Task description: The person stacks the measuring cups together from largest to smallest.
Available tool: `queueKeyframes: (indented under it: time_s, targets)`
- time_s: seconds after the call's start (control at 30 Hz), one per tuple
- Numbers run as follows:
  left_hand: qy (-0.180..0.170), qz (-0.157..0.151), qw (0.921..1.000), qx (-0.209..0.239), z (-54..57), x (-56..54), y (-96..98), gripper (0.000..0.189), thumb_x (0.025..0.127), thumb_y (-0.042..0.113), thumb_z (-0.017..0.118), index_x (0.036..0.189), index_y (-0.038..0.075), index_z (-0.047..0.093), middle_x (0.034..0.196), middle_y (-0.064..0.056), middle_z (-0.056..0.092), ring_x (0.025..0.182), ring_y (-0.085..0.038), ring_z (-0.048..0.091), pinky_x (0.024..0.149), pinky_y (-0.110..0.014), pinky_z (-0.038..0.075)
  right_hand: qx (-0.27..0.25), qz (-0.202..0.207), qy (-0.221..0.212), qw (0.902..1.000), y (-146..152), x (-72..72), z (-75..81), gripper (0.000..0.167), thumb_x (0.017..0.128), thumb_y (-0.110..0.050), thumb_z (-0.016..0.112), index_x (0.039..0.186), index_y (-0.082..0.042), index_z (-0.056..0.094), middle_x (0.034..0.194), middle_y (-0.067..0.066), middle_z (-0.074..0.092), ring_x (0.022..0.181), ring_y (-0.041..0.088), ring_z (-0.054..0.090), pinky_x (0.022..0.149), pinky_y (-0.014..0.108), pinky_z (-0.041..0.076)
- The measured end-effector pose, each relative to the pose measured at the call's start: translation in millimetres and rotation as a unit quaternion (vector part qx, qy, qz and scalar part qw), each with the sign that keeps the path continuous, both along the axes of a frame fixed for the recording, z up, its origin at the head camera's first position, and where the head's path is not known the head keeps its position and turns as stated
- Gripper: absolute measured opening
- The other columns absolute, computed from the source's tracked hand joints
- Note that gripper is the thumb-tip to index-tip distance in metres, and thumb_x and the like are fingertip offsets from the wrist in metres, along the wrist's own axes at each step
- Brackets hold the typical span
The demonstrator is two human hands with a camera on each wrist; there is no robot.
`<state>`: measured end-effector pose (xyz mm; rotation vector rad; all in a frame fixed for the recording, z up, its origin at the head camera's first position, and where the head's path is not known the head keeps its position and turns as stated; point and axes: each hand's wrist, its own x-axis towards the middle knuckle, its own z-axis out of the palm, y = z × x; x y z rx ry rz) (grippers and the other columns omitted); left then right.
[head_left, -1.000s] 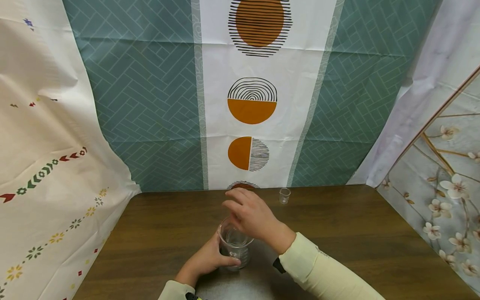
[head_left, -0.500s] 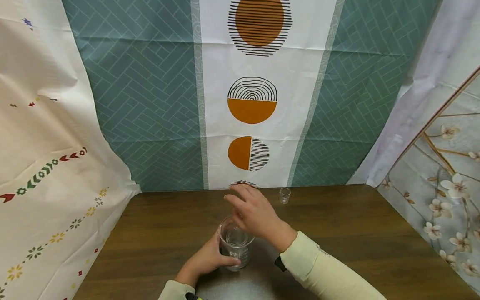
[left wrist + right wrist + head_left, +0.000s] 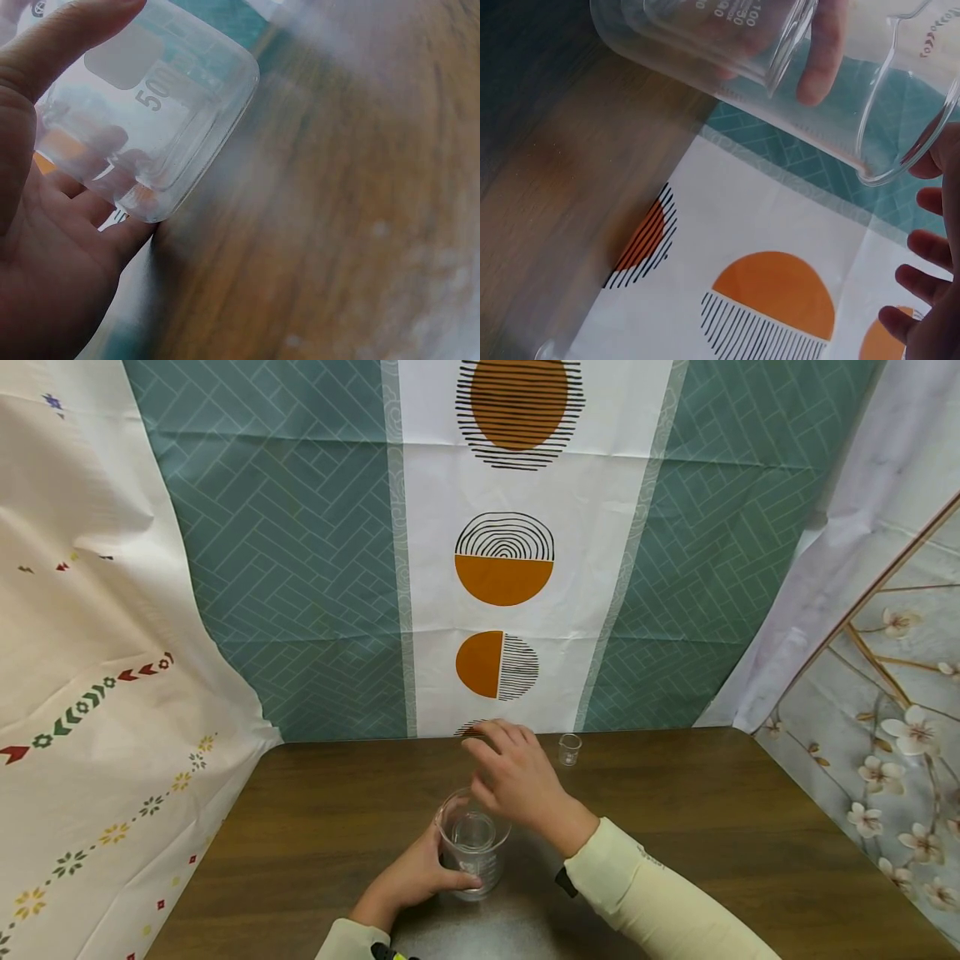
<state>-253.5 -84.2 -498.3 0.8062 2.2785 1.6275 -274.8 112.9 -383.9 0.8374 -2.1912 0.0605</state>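
A large clear beaker (image 3: 491, 870) marked 500 (image 3: 191, 75) stands on the table near the front, with a smaller beaker (image 3: 473, 832) nested inside it. My left hand (image 3: 416, 878) grips the large beaker from the left, thumb across its front and fingers behind. Above the rim's right side is my right hand (image 3: 521, 781), its fingers spread and loosely bent, holding nothing. In the right wrist view, this hand (image 3: 934, 277) is close beside the rim; whether the thumb touches it I cannot tell. Printed graduations show on the inner beaker (image 3: 739, 15).
A tiny clear beaker (image 3: 569, 750) stands at the back edge of the brown wooden table (image 3: 675, 843), right of my right hand. Behind the table hangs a green and white patterned cloth (image 3: 300, 568). Patterned sheets (image 3: 97, 635) hang at both sides.
My right hand has drifted slightly up and right from the large beaker's mouth, showing more of the inner beaker. The left hand and its grip look the same.
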Motion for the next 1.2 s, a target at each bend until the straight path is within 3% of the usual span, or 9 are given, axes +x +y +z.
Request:
queueKeyframes:
  time_s: [0.47,1.2]
  targets:
    - [-0.011,-0.008,0.9999,0.010,2.1,1.1,-0.4,0.106,0.070,0.025,0.088,0.150,0.027,0.019,0.148,-0.003,0.038,0.125,-0.023,0.049,0.098,-0.025,0.042,-0.007,-0.039,-0.004,0.9992,6,-3.0,-2.0,0.039,0.077,-0.031,0.069,0.113,-0.019,0.062,0.117,0.006,0.061,0.114,0.028,0.055,0.093,0.048,0.045]
    - [-0.007,-0.008,0.9998,0.016,3.0,2.1,1.1,0.105,0.067,0.026,0.089,0.147,0.034,0.022,0.144,-0.002,0.040,0.122,-0.023,0.051,0.096,-0.026,0.043,-0.010,-0.080,-0.043,0.9958,17,-9.9,-6.2,0.048,0.073,-0.030,0.071,0.119,-0.019,0.061,0.119,0.005,0.059,0.115,0.029,0.054,0.093,0.051,0.043]
